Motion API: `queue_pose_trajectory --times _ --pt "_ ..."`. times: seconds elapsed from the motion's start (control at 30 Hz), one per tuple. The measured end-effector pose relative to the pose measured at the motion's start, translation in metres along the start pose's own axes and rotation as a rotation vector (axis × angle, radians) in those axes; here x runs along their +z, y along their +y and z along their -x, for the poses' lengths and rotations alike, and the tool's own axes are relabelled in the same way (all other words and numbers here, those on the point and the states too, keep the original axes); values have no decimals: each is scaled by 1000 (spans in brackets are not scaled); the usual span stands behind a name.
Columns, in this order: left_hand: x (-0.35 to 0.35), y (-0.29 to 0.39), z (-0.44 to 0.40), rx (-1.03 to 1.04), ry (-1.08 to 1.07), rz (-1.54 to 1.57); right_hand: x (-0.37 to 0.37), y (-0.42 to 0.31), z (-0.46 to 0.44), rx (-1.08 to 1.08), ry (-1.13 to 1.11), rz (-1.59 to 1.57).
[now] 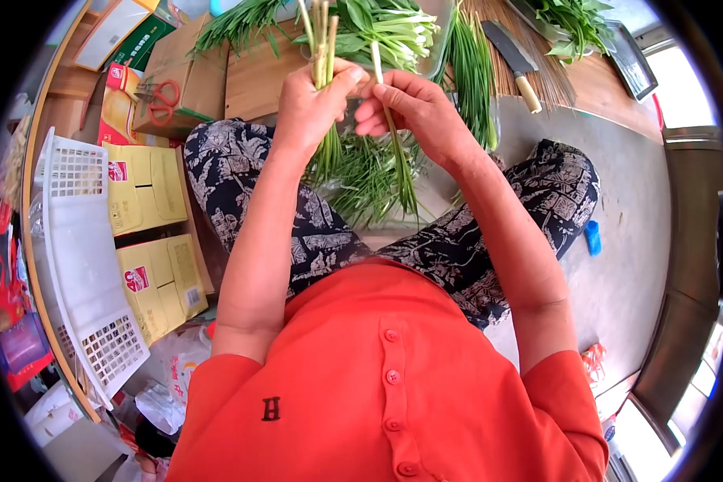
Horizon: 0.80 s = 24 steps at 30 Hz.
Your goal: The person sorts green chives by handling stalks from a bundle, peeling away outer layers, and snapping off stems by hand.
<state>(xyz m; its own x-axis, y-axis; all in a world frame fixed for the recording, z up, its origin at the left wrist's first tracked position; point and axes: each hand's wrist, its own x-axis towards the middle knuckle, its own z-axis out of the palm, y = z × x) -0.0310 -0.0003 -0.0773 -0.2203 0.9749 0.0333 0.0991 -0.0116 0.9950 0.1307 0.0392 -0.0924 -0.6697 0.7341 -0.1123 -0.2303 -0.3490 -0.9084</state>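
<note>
My left hand (313,104) is closed around a small bunch of chives (323,40), their pale cut ends pointing up and green leaves hanging below the fist. My right hand (416,104) pinches one single chive (377,60) by its white end; its long leaves trail downward. Both hands are close together, fingertips nearly touching. Beneath them, between my legs, lies a loose heap of thin green leaves (369,189). Just beyond the hands, leafy greens with white stalks (394,36) rest in a clear tray (443,40).
A cleaver (510,48) lies on the wooden board at right, beside long chives (470,76). Red-handled scissors (165,100) sit on a cardboard box (197,68) at left. Yellow boxes (146,189) and a white plastic basket (88,249) stand further left. A blue object (593,238) is on the floor.
</note>
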Motion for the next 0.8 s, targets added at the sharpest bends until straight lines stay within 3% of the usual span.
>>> queue_pose_trajectory --times 0.13,0.2,0.27,0.43,0.47,0.6,0.77,0.8 --pt "-9 -4 1 -254 -227 215 -6 -20 -4 -117 200 180" --pt "-7 -6 4 -310 -324 348 -11 -25 0 -102 143 56" --pt "-3 -10 6 -351 -390 402 -10 -27 1 -154 128 228" --pt "16 -13 12 -322 -403 359 -1 -16 -8 -239 114 141" --pt "18 -13 11 -300 -432 334 -6 -12 -12 -296 110 250" --pt "17 -7 13 -231 -364 427 -4 -23 -5 -132 95 47" --pt "12 -13 13 -231 -373 396 -15 -21 -9 -129 126 173" --pt "12 -14 14 -233 -292 378 -16 -23 -10 -128 134 175"
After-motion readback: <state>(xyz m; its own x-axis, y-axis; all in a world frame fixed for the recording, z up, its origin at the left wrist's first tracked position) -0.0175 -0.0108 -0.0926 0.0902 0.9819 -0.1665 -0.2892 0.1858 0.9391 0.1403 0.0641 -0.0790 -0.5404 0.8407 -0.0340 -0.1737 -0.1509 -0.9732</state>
